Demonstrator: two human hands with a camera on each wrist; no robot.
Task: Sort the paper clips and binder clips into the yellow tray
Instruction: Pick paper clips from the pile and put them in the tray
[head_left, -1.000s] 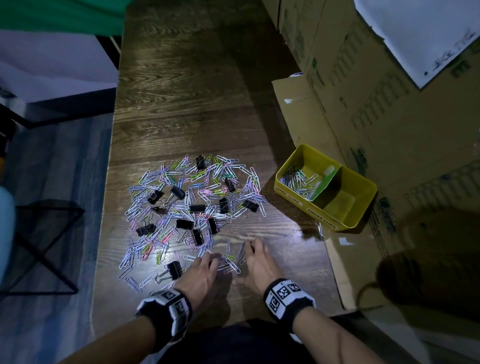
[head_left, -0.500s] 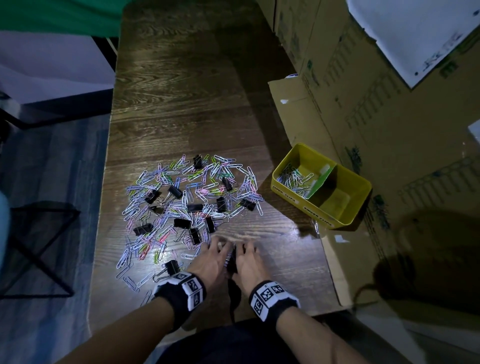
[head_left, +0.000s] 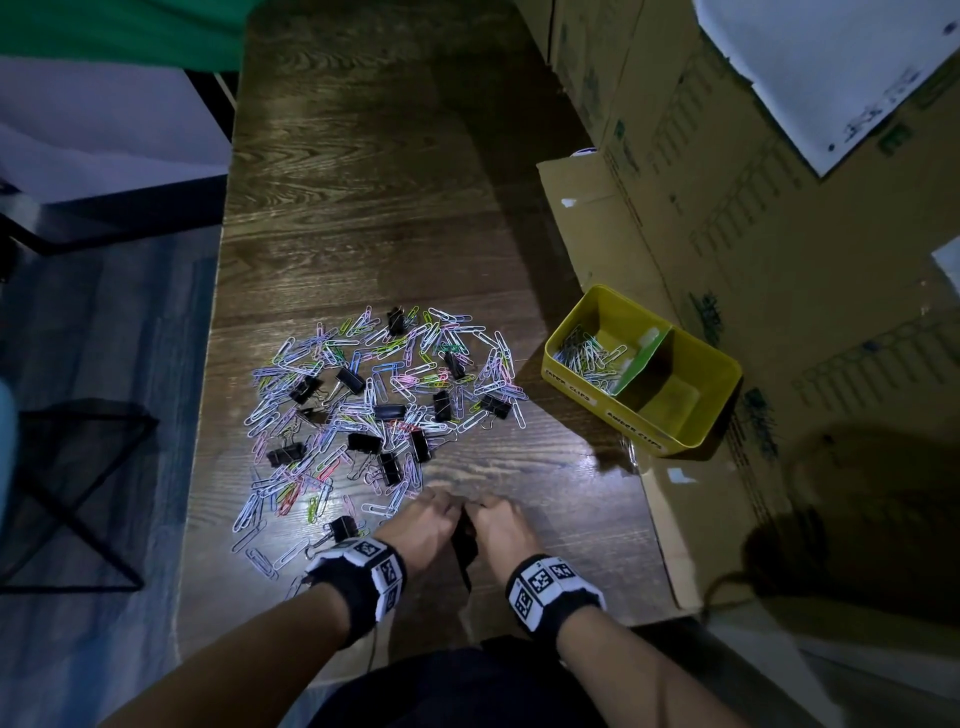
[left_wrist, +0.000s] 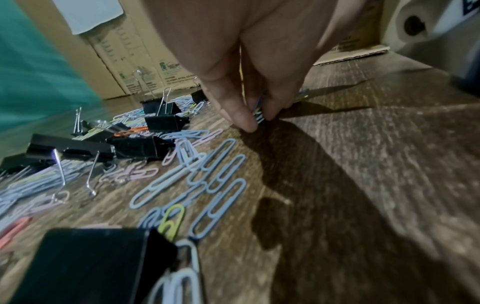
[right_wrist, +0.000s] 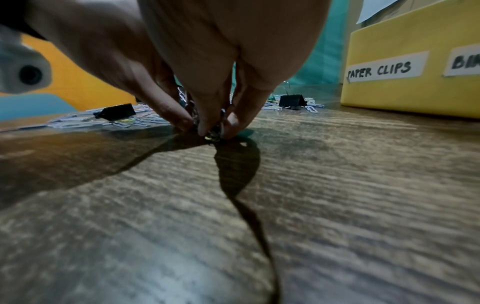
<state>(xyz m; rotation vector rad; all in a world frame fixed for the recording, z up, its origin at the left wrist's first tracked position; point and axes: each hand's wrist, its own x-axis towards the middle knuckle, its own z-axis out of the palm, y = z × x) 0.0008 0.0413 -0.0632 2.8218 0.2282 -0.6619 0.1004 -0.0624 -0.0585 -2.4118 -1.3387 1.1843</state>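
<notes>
Coloured paper clips (head_left: 363, 395) mixed with black binder clips (head_left: 388, 412) lie spread over the dark wooden table. The yellow tray (head_left: 574, 382) stands to their right, and its left compartment holds paper clips (head_left: 587, 356). A green divider (head_left: 641, 361) splits it. Labels on its front wall (right_wrist: 415, 92) read "PAPER CLIPS" and "BI...". Both hands meet at the near edge of the pile. My left hand (left_wrist: 259, 119) pinches a small bunch of paper clips against the table. My right hand (right_wrist: 215, 131) pinches the same bunch (right_wrist: 211, 136) from the other side.
Tall cardboard boxes (head_left: 779, 234) wall off the right side, with a cardboard flap (head_left: 587, 223) lying under the tray. The table's left edge (head_left: 208, 415) drops to the floor, where a black frame (head_left: 78, 493) stands. Bare wood (head_left: 363, 182) stretches beyond the pile.
My hands were apart with fingers flat on loose clips near the front edge. They have slid together and gathered those clips into a bunch pinched between them.
</notes>
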